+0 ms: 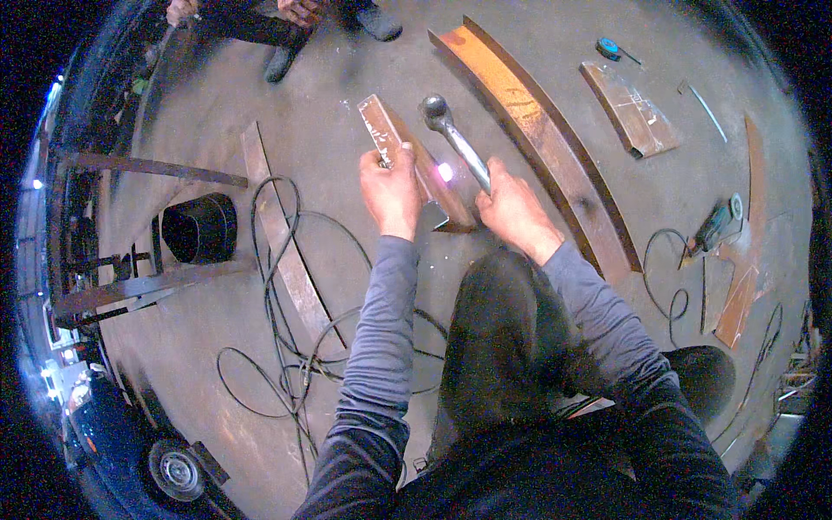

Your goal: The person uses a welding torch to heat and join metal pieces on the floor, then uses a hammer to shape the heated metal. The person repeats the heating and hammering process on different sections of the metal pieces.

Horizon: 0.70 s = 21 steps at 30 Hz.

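My left hand (pixel 390 195) is closed on a small metal object, too hidden to name, against a short brown steel section (pixel 388 120) with white markings, lying on the floor. My right hand (pixel 520 212) grips the shaft of a metal hammer (pixel 457 139), its round head raised right of that section. A bright pinkish spot shows beside the shaft. A long rusty steel channel (pixel 555 147) lies to the right, and my knee is just below the short section.
Looping cables (pixel 276 260), a flat bar (pixel 256 160) and a steel frame (pixel 160 286) lie left, near a vehicle wheel (pixel 176 470). An angle grinder (pixel 712 227), tape measure (pixel 608 49), steel piece (pixel 628 113) and rusty strip (pixel 737 303) lie right. Another person's legs and hands (pixel 297 12) are at top.
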### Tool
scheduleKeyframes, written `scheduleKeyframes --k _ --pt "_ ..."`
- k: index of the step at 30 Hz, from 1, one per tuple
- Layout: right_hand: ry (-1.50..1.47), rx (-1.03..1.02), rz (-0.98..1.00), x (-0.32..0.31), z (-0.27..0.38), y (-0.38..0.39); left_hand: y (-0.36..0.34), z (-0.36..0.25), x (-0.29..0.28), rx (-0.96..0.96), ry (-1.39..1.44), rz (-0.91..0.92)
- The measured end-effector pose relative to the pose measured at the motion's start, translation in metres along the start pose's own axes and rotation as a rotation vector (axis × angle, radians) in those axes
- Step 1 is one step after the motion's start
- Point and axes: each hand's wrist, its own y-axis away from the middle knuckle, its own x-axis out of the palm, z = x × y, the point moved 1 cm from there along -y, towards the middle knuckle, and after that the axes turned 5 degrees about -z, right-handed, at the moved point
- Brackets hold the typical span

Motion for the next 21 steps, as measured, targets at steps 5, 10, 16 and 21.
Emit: scheduleKeyframes --k 5,10,16,21 --pt "0.064 0.153 0.223 0.012 -0.011 0.008 0.008 -0.004 0.005 -0.008 -0.031 0.026" --pt "0.033 -0.017 -0.014 -0.024 0.024 0.003 0.023 -0.020 0.004 0.007 -0.014 0.027" --pt "0.047 0.122 0.110 0.007 -0.016 0.002 0.021 -0.027 0.016 0.034 0.087 0.041" --pt "0.065 -0.045 -0.039 0.001 -0.011 0.010 0.020 -0.016 0.002 0.015 0.069 0.061"
